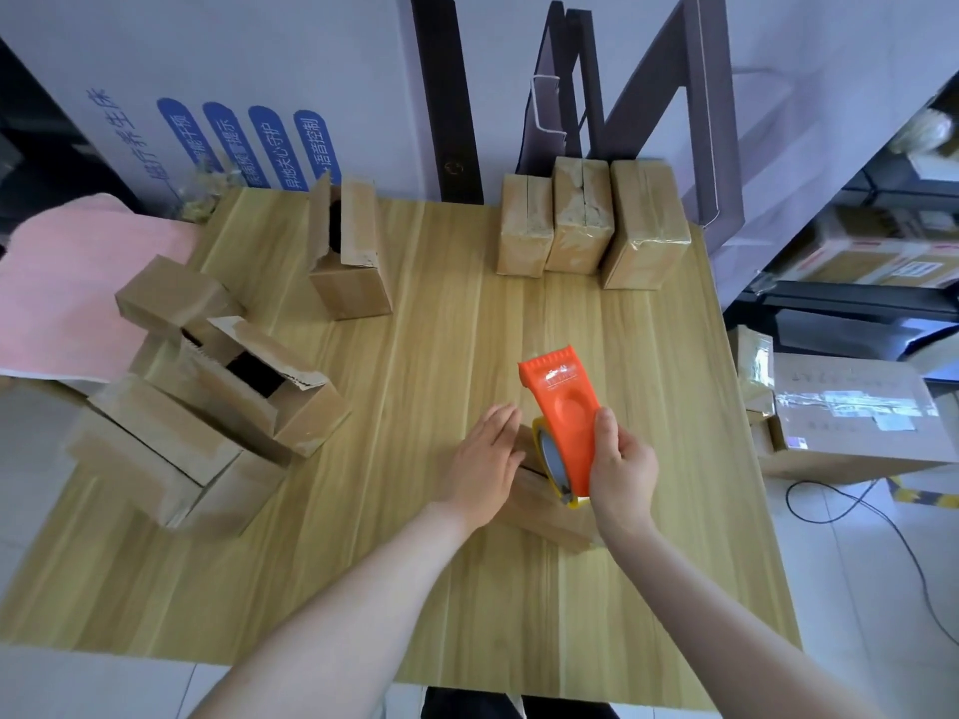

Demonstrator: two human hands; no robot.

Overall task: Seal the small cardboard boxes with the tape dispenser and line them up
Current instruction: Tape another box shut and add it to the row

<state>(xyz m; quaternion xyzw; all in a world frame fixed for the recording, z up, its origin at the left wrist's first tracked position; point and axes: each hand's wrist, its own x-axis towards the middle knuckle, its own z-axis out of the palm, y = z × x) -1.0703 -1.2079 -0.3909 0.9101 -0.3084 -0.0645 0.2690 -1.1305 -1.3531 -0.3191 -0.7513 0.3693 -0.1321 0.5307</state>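
A person's left hand (485,459) lies flat, fingers straight and close together, pressing on the left side of a small cardboard box (550,518), apparently to stop it sliding. The right hand (622,472) curls round an orange tape dispenser (563,407), thumb on top. The roll sits low against the box and the toothed end tips up and away, probably ready to draw tape along the seam. The box lies directly under both hands, mostly hidden.

Beyond the right hand, three taped boxes (581,215) stand side by side near the far edge of the wooden table (415,589). Left of the left hand, open boxes (249,378) are heaped by the table's left edge. A broad stretch of wood between the hands and the row gives room to push the box forward.
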